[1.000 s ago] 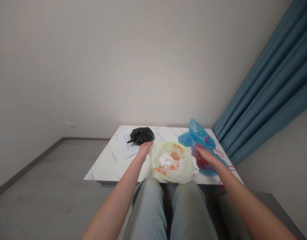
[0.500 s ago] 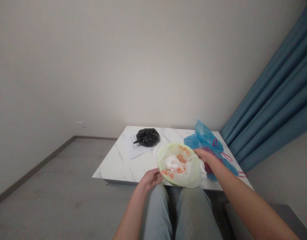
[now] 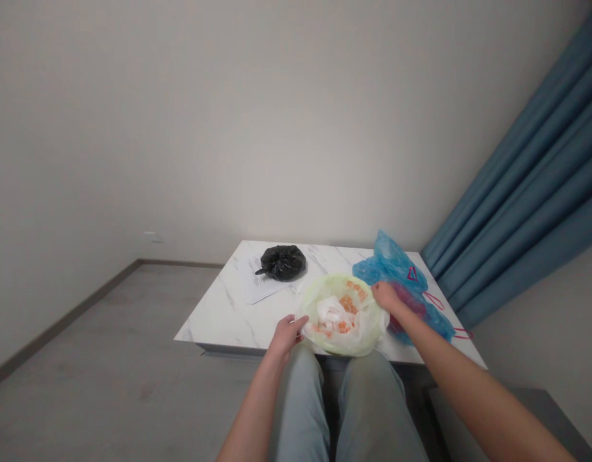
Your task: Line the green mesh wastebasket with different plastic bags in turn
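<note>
A white plastic bag [image 3: 370,324] with orange print lines a round, pale green bin [image 3: 327,282] at the table's front edge, above my knees. White crumpled tissue [image 3: 330,310] lies inside it. My left hand [image 3: 288,332] pinches the bag's edge at the left of the rim, thumb on top. My right hand [image 3: 385,298] is closed on the bag at the upper right of the rim, with its fingertips partly hidden. The bag's edge folds over the rim and covers most of the bin's outside.
Behind the bin, a knotted black bag [image 3: 283,263] rests on printed paper sheets [image 3: 257,282]. Crumpled blue bags [image 3: 395,260] with red drawstrings lie at the right, beside my right forearm. The white marble-patterned table [image 3: 214,321] stands against the wall, near a blue curtain [image 3: 517,173].
My left hand has risen slightly, and its thumb now lies over the bag's edge. My right hand's fingers have curled in on the rim. Less of the green rim shows.
</note>
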`<state>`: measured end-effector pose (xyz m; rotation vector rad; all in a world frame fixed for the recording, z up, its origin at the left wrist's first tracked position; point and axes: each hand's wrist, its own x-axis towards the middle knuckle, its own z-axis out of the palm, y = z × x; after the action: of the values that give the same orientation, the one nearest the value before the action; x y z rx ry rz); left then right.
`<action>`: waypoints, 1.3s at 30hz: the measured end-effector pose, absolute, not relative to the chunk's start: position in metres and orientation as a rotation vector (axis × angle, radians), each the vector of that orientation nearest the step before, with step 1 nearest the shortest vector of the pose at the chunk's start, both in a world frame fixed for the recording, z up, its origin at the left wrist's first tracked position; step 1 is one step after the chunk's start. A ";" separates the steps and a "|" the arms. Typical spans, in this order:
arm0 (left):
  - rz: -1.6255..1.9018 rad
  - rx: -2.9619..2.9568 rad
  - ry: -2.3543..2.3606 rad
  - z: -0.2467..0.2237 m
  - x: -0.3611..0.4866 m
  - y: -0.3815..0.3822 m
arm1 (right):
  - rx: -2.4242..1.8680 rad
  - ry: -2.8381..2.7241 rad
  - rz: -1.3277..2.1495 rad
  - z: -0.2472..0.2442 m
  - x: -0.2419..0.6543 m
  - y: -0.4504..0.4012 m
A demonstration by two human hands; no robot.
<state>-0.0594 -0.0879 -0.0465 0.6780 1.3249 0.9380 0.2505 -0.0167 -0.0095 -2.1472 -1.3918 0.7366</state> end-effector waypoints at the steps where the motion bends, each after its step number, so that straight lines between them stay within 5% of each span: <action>1: 0.926 0.698 1.341 -0.045 -0.059 -0.088 | -2.181 -1.432 0.683 -0.010 0.250 -0.015; 19: 0.681 0.964 1.619 -0.018 -0.073 -0.087 | -2.160 -1.599 0.463 -0.019 0.264 -0.019; 27: 0.944 1.587 1.627 0.035 -0.058 0.002 | -1.839 -0.531 1.060 -0.041 0.268 -0.104; 39: 0.386 1.313 1.538 0.010 0.006 0.087 | -1.250 -0.133 1.435 -0.053 0.208 -0.207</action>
<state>0.0059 0.0867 0.0097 1.3130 1.5381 0.3858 0.2079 -0.2074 -0.0534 -1.2499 -0.1330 1.4350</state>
